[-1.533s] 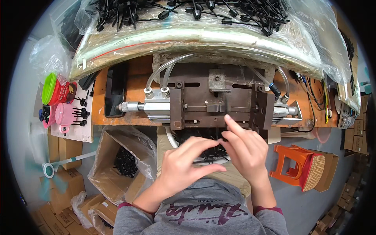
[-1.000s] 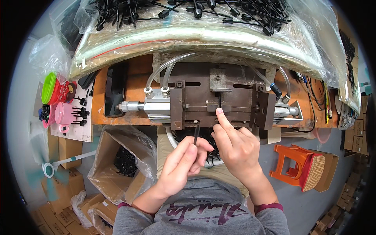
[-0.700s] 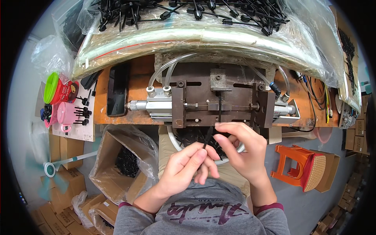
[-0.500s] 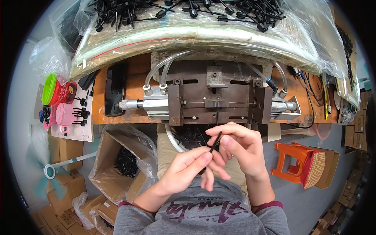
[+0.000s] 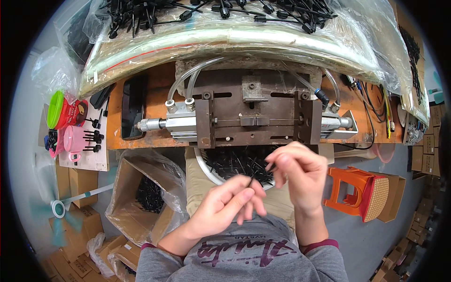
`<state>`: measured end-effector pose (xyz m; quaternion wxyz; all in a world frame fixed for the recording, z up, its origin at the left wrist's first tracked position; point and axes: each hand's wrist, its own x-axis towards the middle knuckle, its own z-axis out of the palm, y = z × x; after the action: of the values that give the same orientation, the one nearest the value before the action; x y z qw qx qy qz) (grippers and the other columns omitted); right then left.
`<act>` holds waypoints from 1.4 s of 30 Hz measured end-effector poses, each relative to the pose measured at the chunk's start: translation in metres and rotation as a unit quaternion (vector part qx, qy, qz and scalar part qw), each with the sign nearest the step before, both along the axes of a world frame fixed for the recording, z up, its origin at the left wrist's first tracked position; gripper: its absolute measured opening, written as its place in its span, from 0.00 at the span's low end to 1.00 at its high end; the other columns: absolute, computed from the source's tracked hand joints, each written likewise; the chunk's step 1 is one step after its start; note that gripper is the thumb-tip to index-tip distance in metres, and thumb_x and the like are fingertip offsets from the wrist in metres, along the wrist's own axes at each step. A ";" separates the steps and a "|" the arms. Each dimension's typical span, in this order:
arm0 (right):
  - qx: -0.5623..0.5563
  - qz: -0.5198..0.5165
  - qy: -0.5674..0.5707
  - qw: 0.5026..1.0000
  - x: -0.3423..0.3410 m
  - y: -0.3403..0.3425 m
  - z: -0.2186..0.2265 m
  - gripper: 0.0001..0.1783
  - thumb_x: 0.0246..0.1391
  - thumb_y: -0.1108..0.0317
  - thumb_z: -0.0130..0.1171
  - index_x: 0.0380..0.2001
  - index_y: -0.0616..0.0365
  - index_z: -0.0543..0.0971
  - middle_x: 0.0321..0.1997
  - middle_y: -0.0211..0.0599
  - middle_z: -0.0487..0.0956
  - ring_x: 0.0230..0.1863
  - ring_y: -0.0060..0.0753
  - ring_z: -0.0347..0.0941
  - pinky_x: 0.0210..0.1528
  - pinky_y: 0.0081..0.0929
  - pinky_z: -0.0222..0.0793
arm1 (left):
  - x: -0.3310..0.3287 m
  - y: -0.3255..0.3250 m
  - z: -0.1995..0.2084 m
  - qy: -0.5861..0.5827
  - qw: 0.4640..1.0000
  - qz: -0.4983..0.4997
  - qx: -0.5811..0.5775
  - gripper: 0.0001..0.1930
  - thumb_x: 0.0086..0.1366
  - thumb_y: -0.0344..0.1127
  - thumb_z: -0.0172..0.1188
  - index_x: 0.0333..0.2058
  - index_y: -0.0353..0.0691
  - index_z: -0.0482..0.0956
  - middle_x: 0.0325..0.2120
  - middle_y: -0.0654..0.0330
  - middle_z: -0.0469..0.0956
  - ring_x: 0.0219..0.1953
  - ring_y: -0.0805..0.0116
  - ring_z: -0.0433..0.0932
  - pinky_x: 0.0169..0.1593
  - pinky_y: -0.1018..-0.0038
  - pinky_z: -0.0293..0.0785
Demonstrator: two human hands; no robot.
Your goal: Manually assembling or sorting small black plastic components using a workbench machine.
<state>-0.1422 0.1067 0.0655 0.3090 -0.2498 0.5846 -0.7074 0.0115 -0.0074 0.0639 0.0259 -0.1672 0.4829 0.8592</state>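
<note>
Sweatshirt [image 5: 230,270]: mottled grey, fabric creased near hem. Front script print [image 5: 244,250]: large brush-style lettering, dark maroon, upside down in view; smaller line of block capitals [image 5: 249,237] on hem side. Left sleeve [image 5: 162,265]: grey, ending on forearm in narrow maroon cuff [image 5: 151,246]. Right sleeve [image 5: 322,266]: same grey, matching maroon band [image 5: 321,244]. Trousers [image 5: 197,188]: beige, visible beyond hem. Left hand [image 5: 224,203], right hand [image 5: 302,176]: bare.

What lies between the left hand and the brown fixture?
In the head view, a white-rimmed container of black parts shows between the left hand and the brown fixture.
</note>
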 end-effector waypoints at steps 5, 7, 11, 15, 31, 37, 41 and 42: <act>-0.037 -0.005 0.098 0.994 0.005 -0.005 -0.006 0.05 0.55 0.75 0.63 0.34 0.64 0.85 0.26 0.31 0.76 0.26 0.16 0.70 0.26 0.14 0.63 | -0.011 0.000 -0.004 0.050 0.990 0.101 -0.084 0.12 0.70 0.31 0.54 0.47 0.30 0.73 0.31 0.64 0.78 0.28 0.85 0.69 0.29 0.87 0.62; -0.031 0.006 0.084 0.996 0.008 -0.004 -0.007 0.05 0.54 0.74 0.64 0.33 0.63 0.85 0.25 0.30 0.75 0.26 0.17 0.68 0.26 0.16 0.61 | -0.014 -0.002 -0.004 0.053 0.985 0.123 -0.106 0.10 0.65 0.29 0.61 0.43 0.30 0.79 0.27 0.68 0.76 0.24 0.88 0.61 0.27 0.87 0.58; -0.012 0.015 0.150 0.988 0.009 -0.002 -0.008 0.05 0.52 0.73 0.66 0.33 0.63 0.86 0.24 0.28 0.74 0.24 0.16 0.64 0.25 0.17 0.56 | -0.022 -0.005 -0.006 0.059 0.967 0.123 -0.214 0.04 0.63 0.28 0.63 0.34 0.33 0.83 0.26 0.67 0.77 0.21 0.87 0.60 0.24 0.86 0.56; -0.004 -0.020 0.160 0.987 0.012 -0.001 -0.012 0.05 0.50 0.75 0.67 0.32 0.62 0.86 0.23 0.26 0.72 0.24 0.15 0.61 0.24 0.17 0.54 | -0.024 -0.004 -0.004 0.093 0.940 0.140 -0.298 0.03 0.60 0.24 0.64 0.32 0.33 0.84 0.24 0.63 0.78 0.21 0.84 0.66 0.22 0.83 0.59; 0.018 -0.110 0.153 0.982 0.012 0.003 -0.011 0.05 0.49 0.77 0.67 0.32 0.62 0.86 0.24 0.28 0.75 0.27 0.16 0.65 0.26 0.15 0.59 | -0.026 -0.001 0.002 0.027 0.925 0.145 -0.349 0.05 0.57 0.23 0.66 0.33 0.35 0.85 0.24 0.62 0.80 0.23 0.80 0.73 0.22 0.83 0.62; 0.015 -0.095 0.205 0.974 0.017 0.001 -0.014 0.05 0.49 0.76 0.68 0.31 0.61 0.86 0.24 0.27 0.74 0.24 0.14 0.63 0.22 0.14 0.54 | -0.033 0.001 0.000 0.097 0.872 0.185 -0.442 0.08 0.53 0.23 0.69 0.34 0.35 0.85 0.23 0.61 0.79 0.20 0.77 0.72 0.21 0.80 0.63; 0.006 -0.122 0.186 0.975 0.021 0.000 -0.020 0.04 0.49 0.76 0.68 0.31 0.61 0.85 0.23 0.27 0.73 0.23 0.13 0.63 0.21 0.13 0.55 | -0.033 0.004 0.000 0.113 0.832 0.178 -0.513 0.07 0.54 0.21 0.66 0.33 0.34 0.83 0.22 0.58 0.78 0.20 0.70 0.76 0.23 0.75 0.70; 0.003 -0.125 0.182 0.975 0.022 -0.001 -0.021 0.03 0.50 0.77 0.67 0.31 0.61 0.85 0.24 0.27 0.73 0.23 0.13 0.63 0.22 0.13 0.55 | -0.032 0.005 0.001 0.107 0.829 0.175 -0.521 0.06 0.54 0.21 0.66 0.32 0.34 0.83 0.22 0.58 0.77 0.20 0.68 0.75 0.23 0.75 0.70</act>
<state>-0.1204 0.1060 0.0445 0.1070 -0.2986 0.6598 -0.6812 -0.0204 -0.0029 0.0650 -0.2675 -0.1448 0.8211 0.4830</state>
